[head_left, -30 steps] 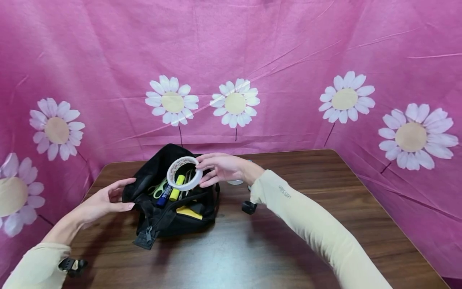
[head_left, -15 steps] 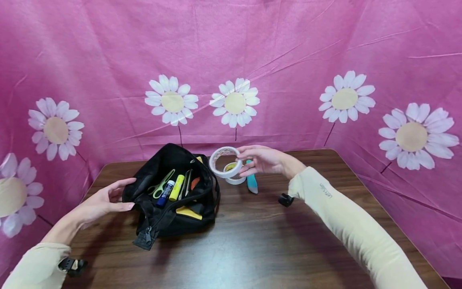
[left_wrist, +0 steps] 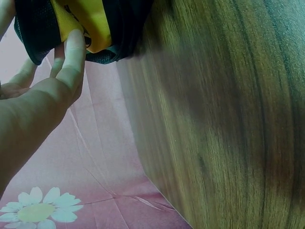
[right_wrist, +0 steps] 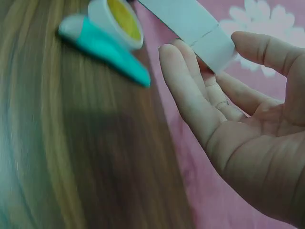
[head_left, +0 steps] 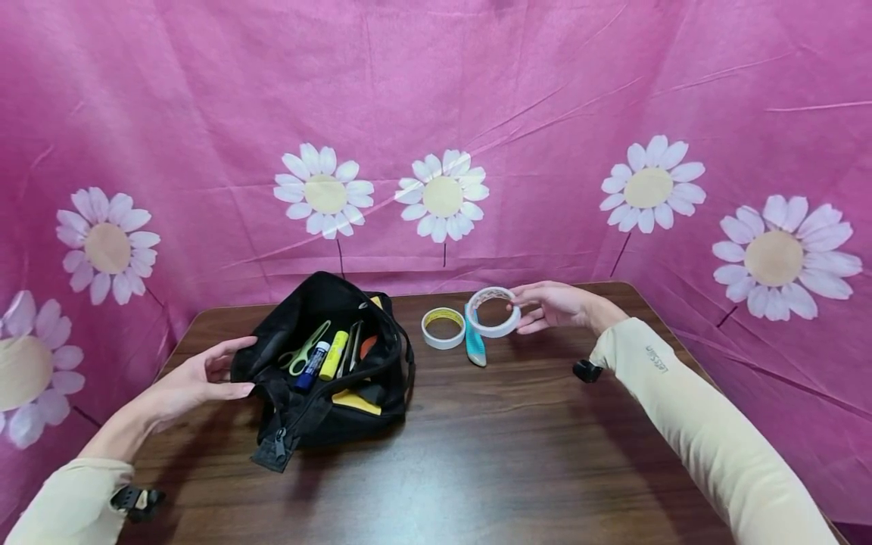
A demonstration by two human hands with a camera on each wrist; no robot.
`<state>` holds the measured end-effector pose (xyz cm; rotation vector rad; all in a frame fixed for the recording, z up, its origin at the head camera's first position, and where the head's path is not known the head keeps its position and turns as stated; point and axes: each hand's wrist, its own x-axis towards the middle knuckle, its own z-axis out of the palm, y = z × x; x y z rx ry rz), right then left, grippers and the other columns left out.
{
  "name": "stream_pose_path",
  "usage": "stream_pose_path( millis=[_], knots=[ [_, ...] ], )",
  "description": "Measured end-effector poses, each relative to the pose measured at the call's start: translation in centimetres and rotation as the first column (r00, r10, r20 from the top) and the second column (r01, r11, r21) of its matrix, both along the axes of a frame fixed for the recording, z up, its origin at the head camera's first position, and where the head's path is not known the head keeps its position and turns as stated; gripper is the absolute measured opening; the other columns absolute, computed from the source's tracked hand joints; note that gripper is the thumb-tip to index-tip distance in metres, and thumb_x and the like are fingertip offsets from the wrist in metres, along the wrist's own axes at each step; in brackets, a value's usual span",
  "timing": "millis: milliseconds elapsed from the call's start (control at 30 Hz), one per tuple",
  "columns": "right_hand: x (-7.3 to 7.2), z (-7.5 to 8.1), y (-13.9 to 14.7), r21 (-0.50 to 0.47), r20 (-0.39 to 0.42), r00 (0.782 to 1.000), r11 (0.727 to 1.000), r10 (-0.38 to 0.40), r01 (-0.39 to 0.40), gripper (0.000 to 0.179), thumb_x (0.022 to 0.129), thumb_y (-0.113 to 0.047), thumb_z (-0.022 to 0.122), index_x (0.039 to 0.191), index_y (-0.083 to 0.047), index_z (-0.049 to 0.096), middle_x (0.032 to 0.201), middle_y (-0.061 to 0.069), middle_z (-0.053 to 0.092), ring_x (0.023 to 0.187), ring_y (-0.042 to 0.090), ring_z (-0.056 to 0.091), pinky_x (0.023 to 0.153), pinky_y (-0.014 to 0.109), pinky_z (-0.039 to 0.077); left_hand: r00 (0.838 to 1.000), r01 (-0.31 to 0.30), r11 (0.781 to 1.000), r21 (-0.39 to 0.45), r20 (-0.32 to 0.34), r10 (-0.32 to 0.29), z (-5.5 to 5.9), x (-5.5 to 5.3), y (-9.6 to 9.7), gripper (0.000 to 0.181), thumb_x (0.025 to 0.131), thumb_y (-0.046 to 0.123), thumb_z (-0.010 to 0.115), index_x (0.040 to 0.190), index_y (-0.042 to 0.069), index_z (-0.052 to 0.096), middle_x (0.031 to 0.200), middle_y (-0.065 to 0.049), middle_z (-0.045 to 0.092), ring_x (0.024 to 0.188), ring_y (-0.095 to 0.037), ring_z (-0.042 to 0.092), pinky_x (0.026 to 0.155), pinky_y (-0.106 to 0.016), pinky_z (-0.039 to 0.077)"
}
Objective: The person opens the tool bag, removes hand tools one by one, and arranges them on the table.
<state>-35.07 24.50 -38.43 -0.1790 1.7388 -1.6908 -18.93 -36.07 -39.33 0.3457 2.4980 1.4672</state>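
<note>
In the head view my right hand (head_left: 555, 306) pinches a white roll of tape (head_left: 493, 330) by its right side, thumb and fingers on the ring. The right wrist view shows the roll's white outer band (right_wrist: 200, 33) between the thumb and fingertips. My left hand (head_left: 194, 382) holds the left end of an open black zippered bag (head_left: 327, 428). Up close, the left fingers (left_wrist: 74, 55) lie against a yellow patch (left_wrist: 90, 21) on the bag. Inside sit green-handled scissors (head_left: 298, 365), a blue glue stick (head_left: 312, 367) and a yellow highlighter-like tube (head_left: 333, 356).
A second tape roll (head_left: 443, 343) with a yellow inner core lies on the wooden table (head_left: 463, 454), right of the bag. Beside it is a turquoise handled tool (head_left: 475, 350), partly behind the held roll. A pink flowered cloth (head_left: 538, 227) hangs behind the table.
My right hand has carried the tape roll from over the bag rightward, past the second roll, which now shows fully with the turquoise tool. The left hand and bag stayed in place.
</note>
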Motion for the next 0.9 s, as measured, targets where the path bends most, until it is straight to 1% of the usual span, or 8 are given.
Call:
stream_pose_path(
  millis=[67, 100, 300, 433, 567, 700, 800, 900],
  knots=[
    [-0.2, -0.8, 0.9, 0.008, 0.0, 1.0, 1.0, -0.011, 0.011, 0.044, 0.107, -0.008, 0.046, 0.148, 0.004, 0.034, 0.114, 0.013, 0.059, 0.092, 0.03, 0.07, 0.102, 0.056, 0.043, 1.0, 0.0, 1.0, 0.002, -0.001, 0.0, -0.1, 0.0, 0.0, 0.076, 0.094, 0.01, 0.073, 0.156, 0.005, 0.029, 0.13, -0.028, 0.056, 0.109, -0.011, 0.06, 0.084, -0.027, 0.049],
    [-0.2, -1.1, 1.3, 0.009, 0.003, 1.0, 1.0, -0.025, 0.025, 0.045, 0.107, -0.008, 0.047, 0.148, 0.005, 0.034, 0.114, 0.013, 0.058, 0.092, 0.029, 0.07, 0.101, 0.054, 0.045, 1.0, 0.0, 1.0, 0.003, -0.001, 0.0, -0.1, 0.0, 0.0, 0.076, 0.094, 0.01, 0.073, 0.156, 0.005, 0.029, 0.13, -0.028, 0.056, 0.109, -0.012, 0.06, 0.084, -0.027, 0.049],
    [-0.3, -3.5, 2.3, -0.039, 0.032, 0.993, 0.992, -0.116, 0.117, 0.041, 0.105, -0.007, 0.05, 0.144, 0.004, 0.039, 0.115, 0.014, 0.057, 0.091, 0.029, 0.07, 0.094, 0.047, 0.052, 1.0, -0.004, 1.0, 0.003, -0.008, 0.004, -0.1, 0.1, 0.0, 0.076, 0.094, 0.009, 0.073, 0.156, 0.005, 0.03, 0.129, -0.027, 0.056, 0.109, -0.011, 0.06, 0.084, -0.026, 0.048],
    [-0.3, -5.0, 2.6, -0.056, 0.04, 0.988, 0.987, -0.151, 0.154, 0.044, 0.105, -0.005, 0.049, 0.145, 0.006, 0.037, 0.118, 0.014, 0.058, 0.091, 0.028, 0.07, 0.093, 0.045, 0.053, 1.0, -0.004, 1.0, 0.011, -0.002, 0.004, -0.2, 0.2, 0.1, 0.076, 0.093, 0.009, 0.073, 0.156, 0.004, 0.029, 0.128, -0.027, 0.057, 0.108, -0.011, 0.061, 0.084, -0.026, 0.048],
    [-0.4, -6.2, 2.9, -0.001, 0.009, 0.987, 0.987, -0.161, 0.161, 0.049, 0.105, -0.005, 0.049, 0.15, 0.007, 0.032, 0.121, 0.012, 0.055, 0.09, 0.027, 0.071, 0.089, 0.043, 0.055, 1.0, -0.007, 1.0, 0.01, 0.001, 0.007, -0.2, 0.1, 0.2, 0.077, 0.093, 0.009, 0.073, 0.156, 0.003, 0.028, 0.129, -0.027, 0.057, 0.108, -0.012, 0.061, 0.084, -0.026, 0.048],
    [-0.4, -7.2, 3.2, 0.063, -0.039, 0.987, 0.985, -0.155, 0.157, 0.055, 0.105, -0.007, 0.05, 0.153, 0.007, 0.027, 0.112, 0.01, 0.062, 0.084, 0.023, 0.072, 0.082, 0.037, 0.058, 1.0, -0.01, 1.0, 0.005, 0.006, 0.01, -0.2, 0.1, 0.2, 0.078, 0.094, 0.011, 0.073, 0.157, 0.003, 0.028, 0.131, -0.028, 0.055, 0.109, -0.011, 0.06, 0.085, -0.026, 0.048],
    [-0.3, -7.7, 3.2, 0.067, -0.056, 0.985, 0.984, -0.162, 0.165, 0.057, 0.106, -0.01, 0.052, 0.154, 0.007, 0.027, 0.104, 0.008, 0.065, 0.082, 0.02, 0.072, 0.08, 0.034, 0.058, 1.0, -0.01, 1.0, 0.005, 0.006, 0.01, -0.2, 0.0, 0.3, 0.078, 0.093, 0.011, 0.073, 0.157, 0.003, 0.028, 0.131, -0.028, 0.055, 0.109, -0.011, 0.06, 0.085, -0.027, 0.049],
    [-0.1, -8.1, 3.2, 0.055, -0.063, 0.982, 0.981, -0.181, 0.184, 0.058, 0.106, -0.013, 0.054, 0.154, 0.006, 0.028, 0.107, 0.007, 0.065, 0.082, 0.018, 0.072, 0.081, 0.034, 0.058, 1.0, -0.008, 1.0, 0.003, -0.001, 0.008, -0.1, 0.1, 0.2, 0.078, 0.093, 0.01, 0.073, 0.157, 0.003, 0.028, 0.13, -0.028, 0.056, 0.109, -0.011, 0.061, 0.085, -0.026, 0.048]
  ],
)
